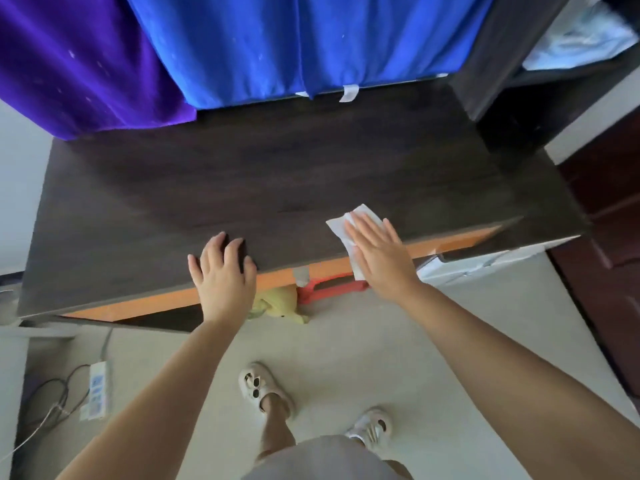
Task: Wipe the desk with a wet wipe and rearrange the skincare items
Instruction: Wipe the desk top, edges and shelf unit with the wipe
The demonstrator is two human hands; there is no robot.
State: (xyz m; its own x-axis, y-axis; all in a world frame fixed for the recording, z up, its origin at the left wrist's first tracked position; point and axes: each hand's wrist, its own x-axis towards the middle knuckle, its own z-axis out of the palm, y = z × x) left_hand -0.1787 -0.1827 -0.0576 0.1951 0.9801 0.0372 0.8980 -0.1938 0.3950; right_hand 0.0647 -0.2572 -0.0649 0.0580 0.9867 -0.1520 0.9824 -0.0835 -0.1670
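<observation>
At the near edge of the dark surface point(242, 174): wiping with a white wipe point(341, 226).

Right hand point(377, 251) flat on the wipe, fingers straight, pressing it down right of centre, one end hanging over the near edge. Left hand point(221, 268) resting on the same edge further left, fingers loosely bent, grip holding nothing. Blue cloth point(294, 43) and purple cloth point(76, 60) hanging along the far side. On the floor, left: a power strip point(98, 389).

A lived-in bedroom or dorm room: blue curtain point(304, 46) and purple curtain point(79, 60) hang behind the dark wooden desk point(242, 174); a power strip point(98, 391) lies on the floor below it.
</observation>
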